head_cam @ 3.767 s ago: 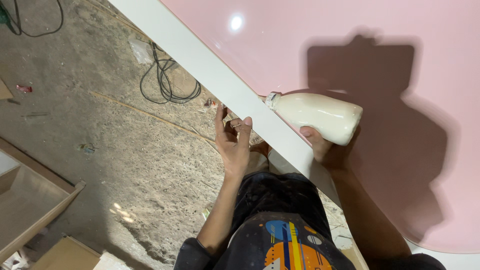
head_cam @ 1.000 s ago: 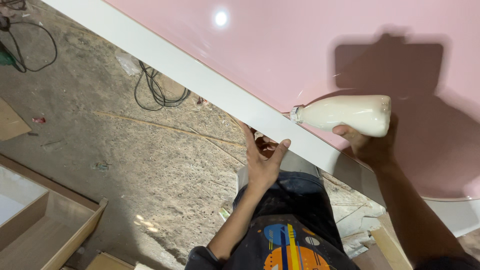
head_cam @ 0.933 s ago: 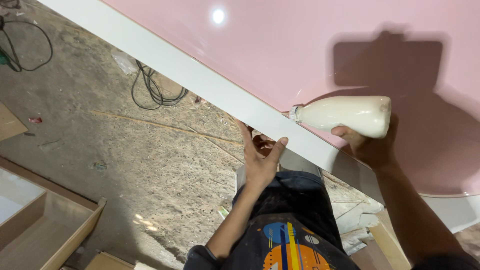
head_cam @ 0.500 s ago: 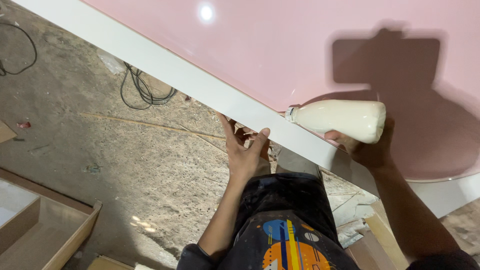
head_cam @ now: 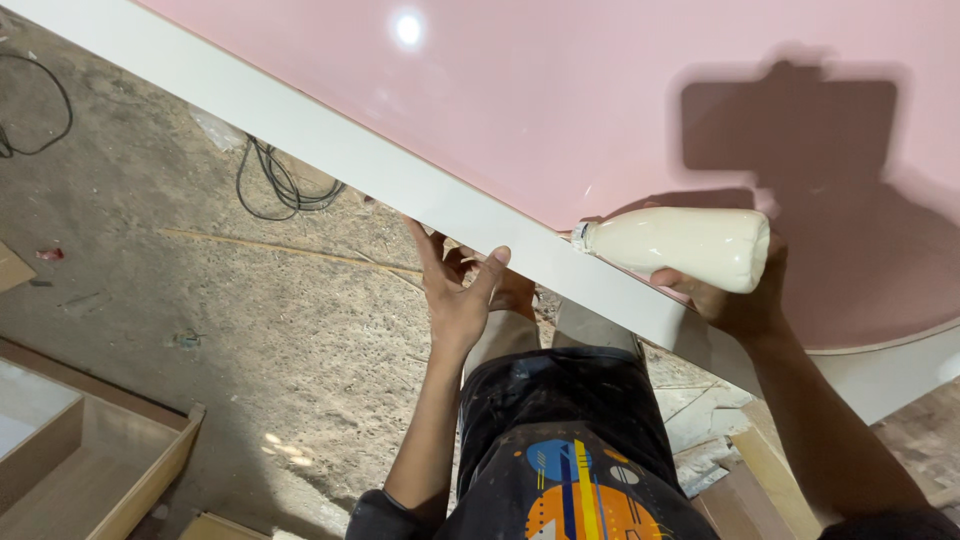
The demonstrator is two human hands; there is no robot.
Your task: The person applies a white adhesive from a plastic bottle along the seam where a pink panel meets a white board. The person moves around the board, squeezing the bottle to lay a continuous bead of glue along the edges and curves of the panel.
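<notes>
Bottle [head_cam: 680,245], cream-white, lies tilted on pink panel [head_cam: 560,110], nozzle touching the white edge band [head_cam: 330,150]. Right hand [head_cam: 730,300] grips its base. Left hand [head_cam: 460,290] presses, fingers spread, under the edge. Dusty floor [head_cam: 200,310] open leftward; cable coil [head_cam: 285,185], wooden box [head_cam: 90,470] well apart.

White plastic bottle [head_cam: 680,245], lying on its side, at pink panel's [head_cam: 560,110] edge

Pink panel top [head_cam: 560,110] open up to far edge. White edge band [head_cam: 330,150] free leftward; left hand [head_cam: 455,300] and bottle [head_cam: 680,245] block near corner.
</notes>
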